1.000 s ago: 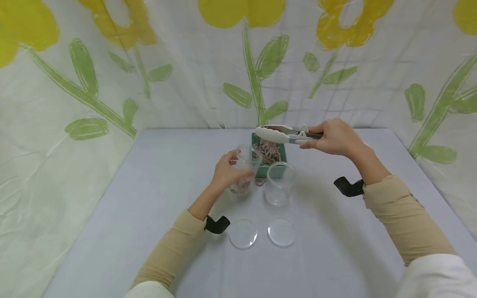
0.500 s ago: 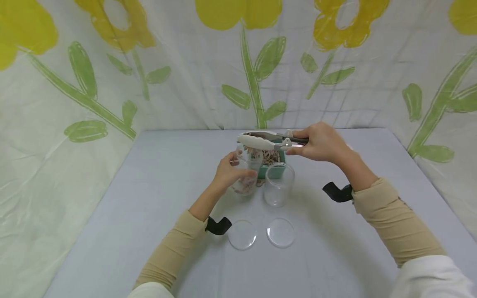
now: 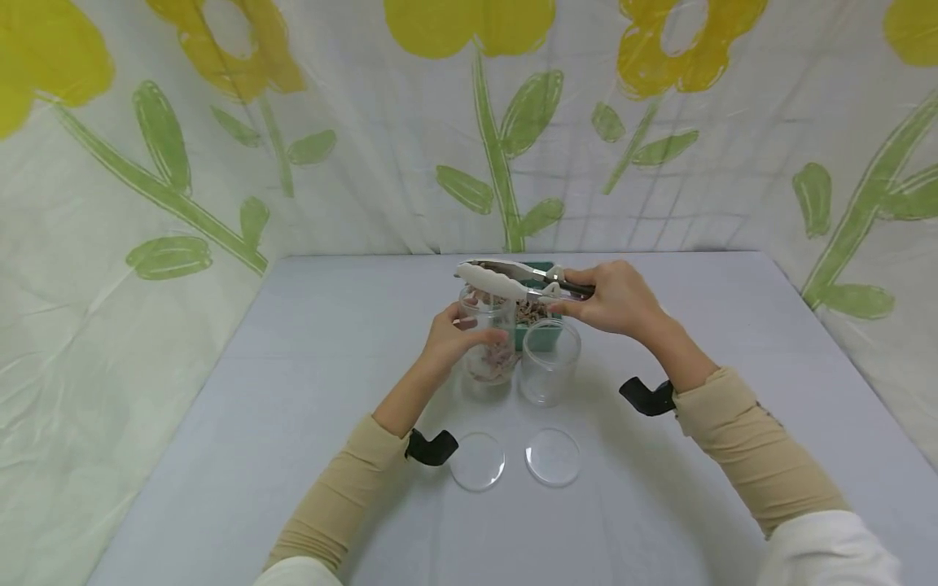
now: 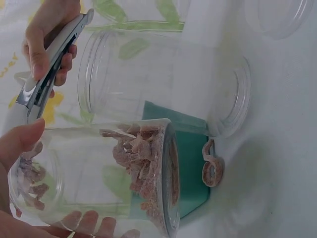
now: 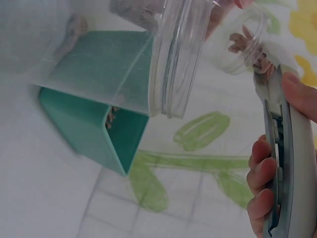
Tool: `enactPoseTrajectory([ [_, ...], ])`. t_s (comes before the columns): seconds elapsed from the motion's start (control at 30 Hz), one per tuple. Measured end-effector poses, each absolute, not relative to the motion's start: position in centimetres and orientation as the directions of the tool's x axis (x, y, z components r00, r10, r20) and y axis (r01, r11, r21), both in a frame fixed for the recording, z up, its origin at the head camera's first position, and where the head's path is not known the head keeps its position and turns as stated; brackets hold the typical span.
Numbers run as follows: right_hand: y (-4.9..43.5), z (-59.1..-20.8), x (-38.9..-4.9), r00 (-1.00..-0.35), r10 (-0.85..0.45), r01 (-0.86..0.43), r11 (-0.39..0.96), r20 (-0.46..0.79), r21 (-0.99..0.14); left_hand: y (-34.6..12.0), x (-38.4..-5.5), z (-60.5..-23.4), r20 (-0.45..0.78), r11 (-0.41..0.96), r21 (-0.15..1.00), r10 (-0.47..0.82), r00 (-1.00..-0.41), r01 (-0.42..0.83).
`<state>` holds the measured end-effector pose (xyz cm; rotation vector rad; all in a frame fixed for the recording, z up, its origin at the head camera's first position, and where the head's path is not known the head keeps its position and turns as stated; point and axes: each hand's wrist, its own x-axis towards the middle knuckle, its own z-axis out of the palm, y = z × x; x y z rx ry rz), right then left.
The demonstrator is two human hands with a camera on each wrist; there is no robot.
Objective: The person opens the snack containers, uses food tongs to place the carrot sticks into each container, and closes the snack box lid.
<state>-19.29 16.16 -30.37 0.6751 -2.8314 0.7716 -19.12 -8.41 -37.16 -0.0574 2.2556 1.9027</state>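
Head view: the left hand (image 3: pixel 450 338) grips a clear jar (image 3: pixel 489 342) holding pinkish pieces. The right hand (image 3: pixel 615 299) squeezes white tongs (image 3: pixel 506 281) over its mouth, beside an empty jar (image 3: pixel 548 362).

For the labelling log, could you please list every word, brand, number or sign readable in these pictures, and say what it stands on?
None: no readable text shows in any view.
The tongs in the right hand: no brand visible.
The jar held by the left hand, the empty jar, the two lids and the teal box: unmarked.
The backdrop bears only painted flowers.
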Motion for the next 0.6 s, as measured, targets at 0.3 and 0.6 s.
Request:
enactPoseTrajectory([
  [0.3,16.8,-30.3,-19.1,-0.880,-0.415,-0.475,0.749,0.233,-0.462,-8.7,-19.1,-37.5,-0.135,0.152,0.980,0.044,-0.990,-0.127],
  [0.6,17.4,-30.4,-19.0,-0.880,-0.435,-0.471,0.746,0.191,-0.471,-9.0,-18.9,-37.2,-0.128,0.189,0.975,0.064,-0.990,-0.114],
])
